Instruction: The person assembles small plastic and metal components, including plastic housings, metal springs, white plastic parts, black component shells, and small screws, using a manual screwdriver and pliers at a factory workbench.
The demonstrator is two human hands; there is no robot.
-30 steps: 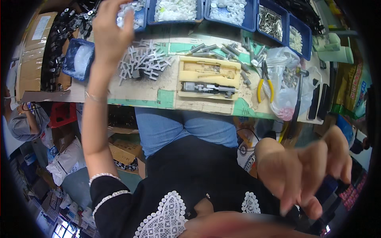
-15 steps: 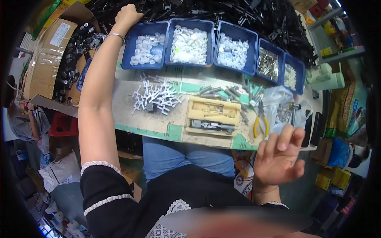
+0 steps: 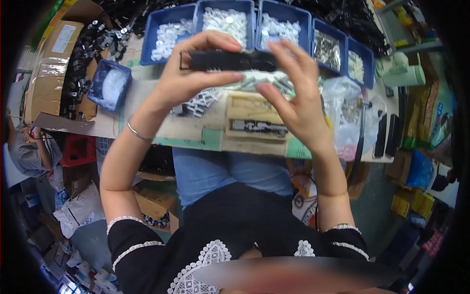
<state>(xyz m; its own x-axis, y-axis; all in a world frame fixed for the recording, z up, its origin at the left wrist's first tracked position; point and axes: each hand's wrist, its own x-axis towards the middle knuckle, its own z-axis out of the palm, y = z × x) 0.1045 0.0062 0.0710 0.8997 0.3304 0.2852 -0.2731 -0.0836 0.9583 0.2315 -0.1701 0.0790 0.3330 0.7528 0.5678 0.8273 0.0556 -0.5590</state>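
My left hand [image 3: 181,81] is closed around a long black plastic part [image 3: 230,61], lifted above the worktable, its fingers on top and thumb below. A thin loop shows at the part's left end. My right hand [image 3: 306,103] is at the part's right end, thumb and fingers spread apart; blur hides whether they touch it. Below, a cream fixture block [image 3: 240,104] lies on the table with a black and silver mechanism [image 3: 257,128] in its front slot. A pile of grey-white branched plastic pieces [image 3: 201,104] is partly behind my left forearm.
Blue bins [image 3: 198,29] of small white parts and metal pins line the back, before heaped black parts [image 3: 333,7]. Left are a small blue bin [image 3: 125,78] and a cardboard box [image 3: 56,73]. Right are a plastic bag [image 3: 338,93], a hammer-like tool [image 3: 362,122] and black bars [image 3: 381,134].
My left hand has come back from the heap behind the bins with the long black part. My right hand has risen from the table's front right to the part's right end.
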